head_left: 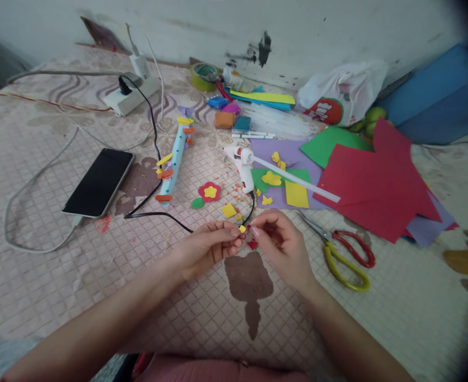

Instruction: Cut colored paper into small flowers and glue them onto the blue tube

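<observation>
Between the thumb and fingers of my left hand (214,241) is a small yellow foam piece (242,229). My right hand (284,244) is close beside it, thumb and fingertips drawn together; I cannot make out whether they hold anything. Small red scraps (252,244) show between the hands. Beyond them lie a yellow foam square (228,210), a red flower with a yellow centre (209,192) and a green leaf (197,203). A white glue gun (242,167) with a long glue stick (297,180) rests behind, partly on coloured sheets.
Scissors (331,239) with red and yellow handles lie right of my right hand. Red foam sheets (371,185) spread at the right. A decorated light-blue strip (174,159), a phone (98,183) and a power strip (130,95) with cables are at the left. Tape (204,77) sits at the back.
</observation>
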`<state>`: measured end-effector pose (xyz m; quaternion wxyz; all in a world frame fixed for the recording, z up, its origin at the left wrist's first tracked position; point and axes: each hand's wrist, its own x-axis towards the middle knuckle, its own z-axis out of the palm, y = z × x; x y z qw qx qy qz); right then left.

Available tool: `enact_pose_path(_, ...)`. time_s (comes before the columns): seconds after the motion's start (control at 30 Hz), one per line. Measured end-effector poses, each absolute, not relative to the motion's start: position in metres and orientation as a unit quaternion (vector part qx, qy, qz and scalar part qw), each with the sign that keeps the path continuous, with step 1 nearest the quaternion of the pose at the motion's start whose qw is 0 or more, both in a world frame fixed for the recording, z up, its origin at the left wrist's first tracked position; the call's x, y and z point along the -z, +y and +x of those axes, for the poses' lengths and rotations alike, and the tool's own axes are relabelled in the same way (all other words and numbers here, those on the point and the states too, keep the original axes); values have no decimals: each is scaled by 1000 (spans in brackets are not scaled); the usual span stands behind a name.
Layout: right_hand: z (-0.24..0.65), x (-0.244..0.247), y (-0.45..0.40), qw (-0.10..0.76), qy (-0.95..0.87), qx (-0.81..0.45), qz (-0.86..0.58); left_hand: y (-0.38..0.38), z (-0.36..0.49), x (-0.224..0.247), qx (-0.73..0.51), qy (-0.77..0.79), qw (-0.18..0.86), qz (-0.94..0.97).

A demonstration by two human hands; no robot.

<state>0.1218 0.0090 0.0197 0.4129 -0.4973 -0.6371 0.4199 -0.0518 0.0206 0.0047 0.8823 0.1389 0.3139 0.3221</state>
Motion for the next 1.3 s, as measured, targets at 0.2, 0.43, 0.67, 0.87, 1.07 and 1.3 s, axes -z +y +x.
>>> enact_pose_path(0.2,125,-22,11,407,-718,-335,-455,21,-53,-4,-299,283,906,95)
enact_pose_path(0.43,128,-25,12,392,-679,-444,-434,20,-53,-4,-272,267,920,86)
enact_pose_path(0.67,133,-22,16,379,-685,-448,-431,21,-54,-6,-277,256,922,90)
enact_pose_path(0.87,130,-22,15,377,-694,-442,-426,21,-54,-5,-266,264,921,101)
enact_pose_path(1.07,130,-25,16,387,-678,-439,-446,21,-53,-8,-272,312,898,150)
enact_pose_path(1.3,133,-41,13,299,-731,-431,-436,19,-53,-13,-341,453,670,479)
